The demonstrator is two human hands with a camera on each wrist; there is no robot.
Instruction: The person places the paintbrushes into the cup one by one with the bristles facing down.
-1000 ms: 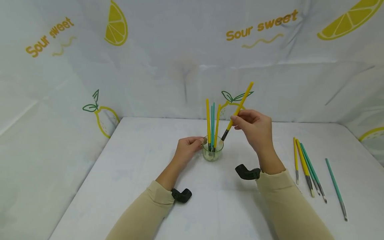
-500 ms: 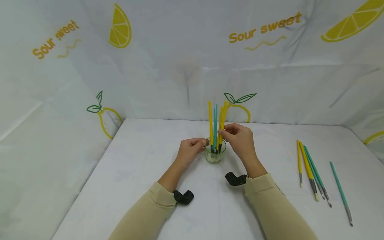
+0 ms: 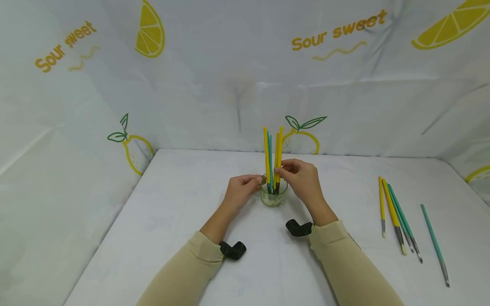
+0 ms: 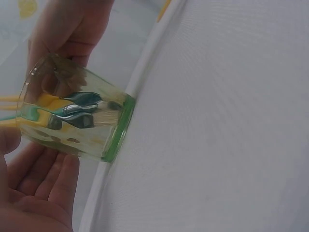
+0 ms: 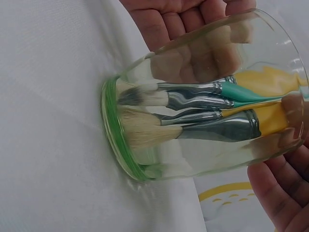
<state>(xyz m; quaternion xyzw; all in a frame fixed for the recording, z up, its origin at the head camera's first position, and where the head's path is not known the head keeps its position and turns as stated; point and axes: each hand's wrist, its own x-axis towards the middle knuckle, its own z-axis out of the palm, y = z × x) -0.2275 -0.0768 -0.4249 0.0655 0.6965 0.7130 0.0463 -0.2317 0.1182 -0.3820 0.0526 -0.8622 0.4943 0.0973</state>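
We're at the drop-in step: right hand (image 3: 302,180) pinches a yellow brush (image 3: 280,157) by the handle, bristles already down inside the glass (image 3: 273,197), frame centre. Left hand (image 3: 239,191) curls round the glass rim on its left side, steadying it. In the wrist views the bristle ends (image 5: 145,128) sit at the glass bottom, so this brush looks seated; we judge the insert nearly done. In the glass: yellow and teal handles standing near upright. Loose brushes (image 3: 398,216) lie on the desk (image 3: 172,238) at right of frame, well apart from the glass. Next move, as we read it: release the pinch, reach right, pick one loose brush by the handle.
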